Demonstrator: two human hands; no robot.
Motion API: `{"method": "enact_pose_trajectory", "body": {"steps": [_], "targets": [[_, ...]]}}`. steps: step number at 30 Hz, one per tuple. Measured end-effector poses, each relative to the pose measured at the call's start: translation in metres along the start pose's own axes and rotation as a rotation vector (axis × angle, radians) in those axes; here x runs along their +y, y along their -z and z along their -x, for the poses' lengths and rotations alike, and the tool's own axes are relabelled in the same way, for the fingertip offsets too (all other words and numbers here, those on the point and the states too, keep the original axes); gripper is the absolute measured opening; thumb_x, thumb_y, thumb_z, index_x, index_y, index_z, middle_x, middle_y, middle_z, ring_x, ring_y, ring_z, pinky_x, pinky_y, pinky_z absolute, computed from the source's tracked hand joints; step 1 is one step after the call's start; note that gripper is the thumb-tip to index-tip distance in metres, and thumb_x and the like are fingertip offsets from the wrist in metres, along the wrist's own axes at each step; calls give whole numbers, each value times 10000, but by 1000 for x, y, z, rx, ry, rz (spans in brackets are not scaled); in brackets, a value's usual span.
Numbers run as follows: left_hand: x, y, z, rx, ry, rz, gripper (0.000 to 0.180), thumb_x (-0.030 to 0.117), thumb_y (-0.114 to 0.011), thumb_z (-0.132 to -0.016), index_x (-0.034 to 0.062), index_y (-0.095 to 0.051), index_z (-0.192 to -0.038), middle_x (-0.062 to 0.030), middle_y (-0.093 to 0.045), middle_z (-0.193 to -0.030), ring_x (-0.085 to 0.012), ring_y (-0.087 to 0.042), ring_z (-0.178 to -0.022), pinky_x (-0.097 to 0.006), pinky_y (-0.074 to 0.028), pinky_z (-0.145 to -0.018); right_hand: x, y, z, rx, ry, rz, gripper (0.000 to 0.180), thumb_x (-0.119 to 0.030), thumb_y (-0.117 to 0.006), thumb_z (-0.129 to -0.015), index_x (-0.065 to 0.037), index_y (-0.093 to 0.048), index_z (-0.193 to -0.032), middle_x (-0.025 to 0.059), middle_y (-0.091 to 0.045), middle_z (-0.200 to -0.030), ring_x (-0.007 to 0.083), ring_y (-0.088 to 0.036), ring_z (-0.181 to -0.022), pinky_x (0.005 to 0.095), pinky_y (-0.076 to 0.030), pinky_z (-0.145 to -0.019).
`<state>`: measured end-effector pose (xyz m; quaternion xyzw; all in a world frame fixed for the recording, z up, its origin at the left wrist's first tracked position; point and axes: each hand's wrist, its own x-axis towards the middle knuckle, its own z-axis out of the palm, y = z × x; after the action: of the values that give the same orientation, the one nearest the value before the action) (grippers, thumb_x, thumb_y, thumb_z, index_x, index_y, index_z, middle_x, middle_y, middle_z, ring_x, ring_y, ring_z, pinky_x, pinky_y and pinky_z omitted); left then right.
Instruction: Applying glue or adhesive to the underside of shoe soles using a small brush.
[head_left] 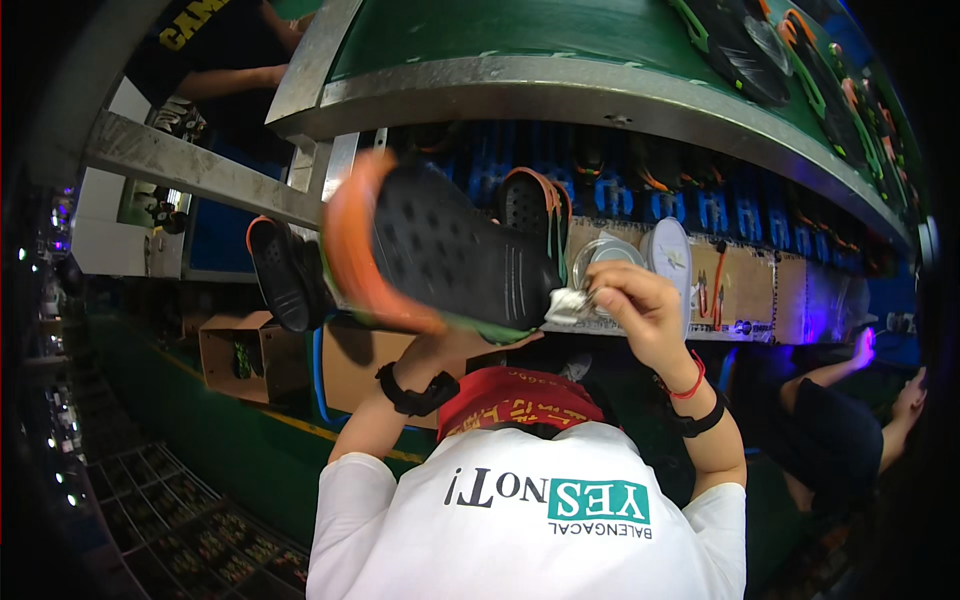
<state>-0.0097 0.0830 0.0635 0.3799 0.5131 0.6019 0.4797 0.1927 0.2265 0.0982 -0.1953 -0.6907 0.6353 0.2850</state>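
And there's the black clog (455,250), just off centre toward eleven o'clock, the left hand's (460,347) grip seemingly clamped on its six o'clock edge with fingertips hidden, and that blurred orange heel hints at a quick turn that could wrench it loose! Over at three o'clock the right hand's (645,302) grip is pinched on a crumpled white wad (567,306) right by the toe, which, if soiled, might leave a smear. Watch the shallow dish (612,252) toward two o'clock: a stray knuckle could tip it across the surface (748,285).
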Motion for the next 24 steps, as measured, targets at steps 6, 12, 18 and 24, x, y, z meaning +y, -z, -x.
{"method": "enact_pose_trajectory", "body": {"steps": [6,12,18,24], "targets": [[-4,-10,23,157,7,145,722,99,-822,-676,6,-434,-1278,-89,-552,-1184,-193,-552,-1094,-340,-450,-952,15,18,9,157,-60,-17,100,-26,-595,-889,64,-626,-923,89,-638,-957,115,-553,-802,225,-439,-706],[-9,-13,30,147,-2,32,772,151,-830,-664,2,-402,-1289,-102,-521,-1208,-203,-528,-1115,-354,-445,-958,27,29,21,198,-63,-21,112,-21,-588,-901,75,-621,-949,91,-632,-988,103,-544,-826,214,-430,-731],[8,-26,6,-126,-68,-60,932,212,-832,-629,7,-313,-1375,-127,-448,-1311,-239,-463,-1212,-381,-397,-1020,41,50,39,461,-214,-139,168,-76,-606,-920,46,-649,-1028,9,-618,-903,36,-488,-692,172,-378,-599],[30,-64,-106,-316,-337,326,751,216,-690,-789,-20,-317,-1397,-158,-507,-1306,-265,-516,-1197,-404,-383,-1048,53,73,54,570,-188,-136,186,-118,-623,-915,24,-665,-1027,-51,-569,-741,9,-410,-567,173,-276,-494]]}}
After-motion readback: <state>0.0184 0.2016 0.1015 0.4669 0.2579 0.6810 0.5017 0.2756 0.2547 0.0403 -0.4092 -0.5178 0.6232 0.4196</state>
